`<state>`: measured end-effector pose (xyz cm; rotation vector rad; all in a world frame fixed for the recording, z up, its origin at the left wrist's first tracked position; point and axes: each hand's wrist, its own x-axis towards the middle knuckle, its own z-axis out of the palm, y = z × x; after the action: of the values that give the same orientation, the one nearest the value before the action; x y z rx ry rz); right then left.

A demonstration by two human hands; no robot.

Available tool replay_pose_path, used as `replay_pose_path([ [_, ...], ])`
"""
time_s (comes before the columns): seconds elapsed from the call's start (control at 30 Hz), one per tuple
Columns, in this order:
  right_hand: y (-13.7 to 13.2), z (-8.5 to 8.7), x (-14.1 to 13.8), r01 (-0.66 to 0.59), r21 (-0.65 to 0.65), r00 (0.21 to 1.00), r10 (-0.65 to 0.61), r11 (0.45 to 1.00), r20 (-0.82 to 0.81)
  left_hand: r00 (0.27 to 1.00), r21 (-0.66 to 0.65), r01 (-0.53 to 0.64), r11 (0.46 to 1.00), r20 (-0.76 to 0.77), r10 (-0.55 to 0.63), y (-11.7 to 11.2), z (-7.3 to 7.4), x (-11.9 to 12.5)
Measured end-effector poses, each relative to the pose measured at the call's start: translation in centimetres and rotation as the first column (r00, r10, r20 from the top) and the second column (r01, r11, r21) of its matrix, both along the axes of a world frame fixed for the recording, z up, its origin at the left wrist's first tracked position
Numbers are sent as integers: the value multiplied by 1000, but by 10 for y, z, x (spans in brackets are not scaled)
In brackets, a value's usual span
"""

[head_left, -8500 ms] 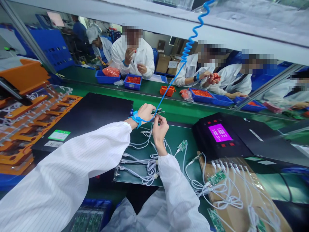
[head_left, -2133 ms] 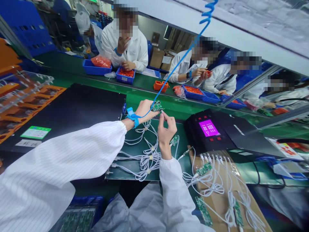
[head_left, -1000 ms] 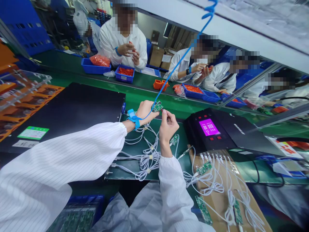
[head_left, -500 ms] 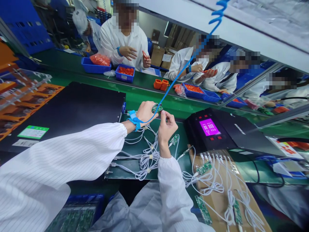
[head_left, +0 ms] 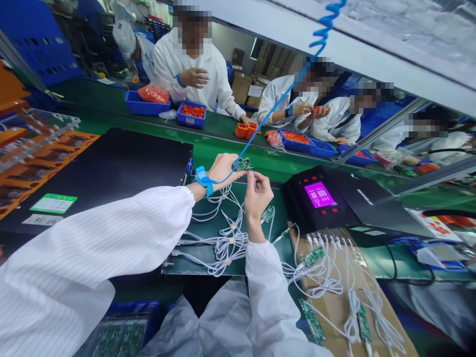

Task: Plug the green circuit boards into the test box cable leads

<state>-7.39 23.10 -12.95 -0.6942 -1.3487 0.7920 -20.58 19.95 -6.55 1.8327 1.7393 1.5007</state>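
My left hand point(head_left: 223, 168), with a blue wrist strap point(head_left: 207, 181) at its cuff, grips a small green circuit board point(head_left: 243, 163) beyond the knuckles. My right hand point(head_left: 257, 193) is closed in a pinch at the board's near right edge. Whatever sits between its thumb and finger is too small to make out. Under both hands, bundled white cables point(head_left: 226, 240) lie on the green bench. Another circuit board point(head_left: 267, 214), joined to a cable, rests just behind my right wrist.
At left stands a large black box point(head_left: 148, 173); at right, a black tester point(head_left: 297, 203) with a lit purple screen. Cabled boards point(head_left: 313, 257) lie on cardboard point(head_left: 334, 297). A blue coiled cord point(head_left: 275, 106) crosses the view. Co-workers sit opposite behind blue bins point(head_left: 191, 119).
My hands stay nearly in place, while the board turns slightly between them. Across the bench, a co-worker's hand has lowered to the orange containers.
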Motion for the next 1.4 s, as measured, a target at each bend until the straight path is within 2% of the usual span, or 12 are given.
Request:
replay_pose_path([
  [0.2,1,-3,3,25,37,1000,-25,999,8,1000,-65,7,998,0,-7,-1,0,1],
  [0.47,-2,2,5,120,91,991,-125,989,52,997,-2,69,998,-15,-70,-4,-1,8],
  [0.57,-4,2,4,146,84,985,-153,986,77,997,14,53,999,-48,-52,-3,-3,9],
  [0.67,-5,-1,3,146,74,986,-151,986,65,994,18,39,999,-98,-37,-3,-3,11],
  [0.87,-7,-5,-1,141,69,990,-141,988,-8,989,38,88,995,-123,-83,-6,-3,14],
  [0.97,-7,0,-1,136,74,989,-140,988,47,991,36,63,997,-123,-58,-8,-2,12],
  [1.07,-6,3,4,67,85,990,-77,994,118,996,16,5,1000,-87,-4,-9,1,11],
  [1.2,-1,-9,14,54,76,988,-64,996,144,999,30,13,999,-36,-12,-7,3,11],
  [1.4,7,-38,10,-12,-63,944,32,998,328,998,20,6,1000,55,-7,-9,4,15],
])
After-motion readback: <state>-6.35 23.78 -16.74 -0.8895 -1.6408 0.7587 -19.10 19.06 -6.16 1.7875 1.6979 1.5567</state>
